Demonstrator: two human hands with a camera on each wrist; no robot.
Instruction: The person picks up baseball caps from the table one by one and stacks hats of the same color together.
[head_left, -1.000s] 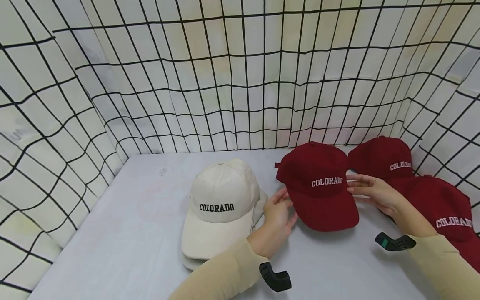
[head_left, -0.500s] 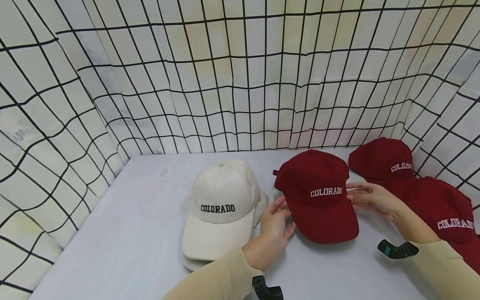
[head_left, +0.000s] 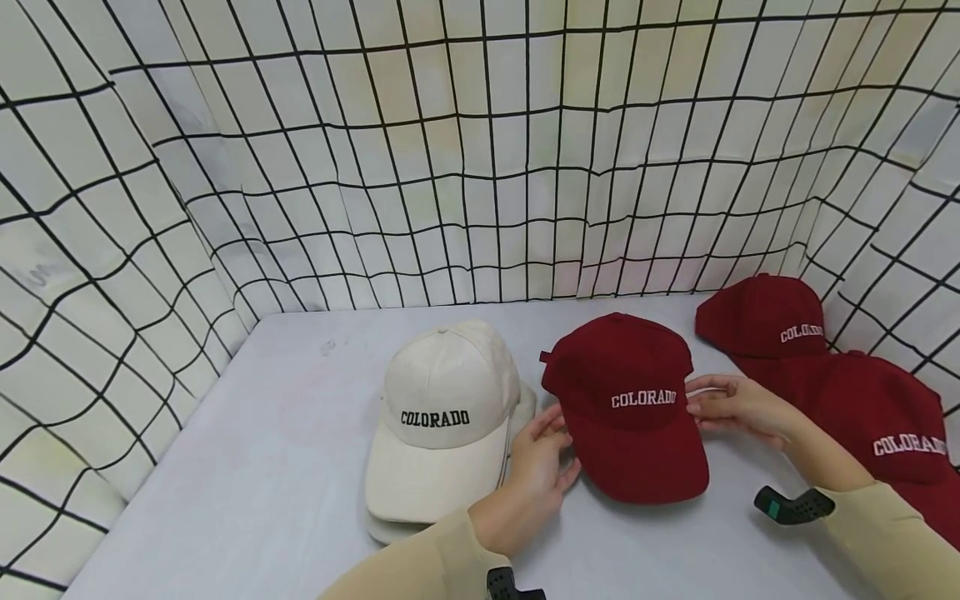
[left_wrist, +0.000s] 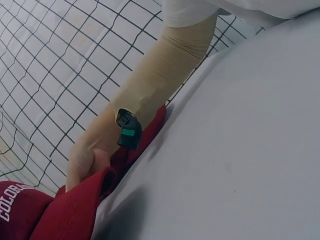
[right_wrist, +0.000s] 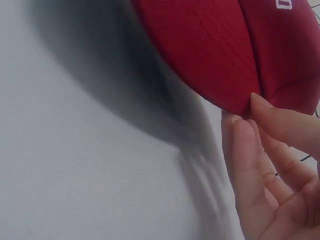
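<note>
A dark red baseball cap (head_left: 626, 446) with white COLORADO lettering is held between both hands, brim toward me. On its left side, the left hand (head_left: 531, 471) grips the edge, fingertips partly hidden by the cap. The right hand (head_left: 753, 410) pinches the opposite side; in the right wrist view, thumb and fingers (right_wrist: 243, 145) meet where brim joins crown. A shadow beneath the brim shows that it is off the table. Close to the left hand, a cream cap (head_left: 438, 450) with black COLORADO lettering lies on another pale cap (head_left: 390, 531).
More red caps lie along the right side, one at the back (head_left: 761, 321) and one nearer (head_left: 892, 408). A white table (head_left: 262, 442) carries everything. White walls with a black grid (head_left: 495, 150) enclose the back and sides.
The red cap has come toward me and slightly left, with both hands still on it. The cream caps and the other red caps stay put.
</note>
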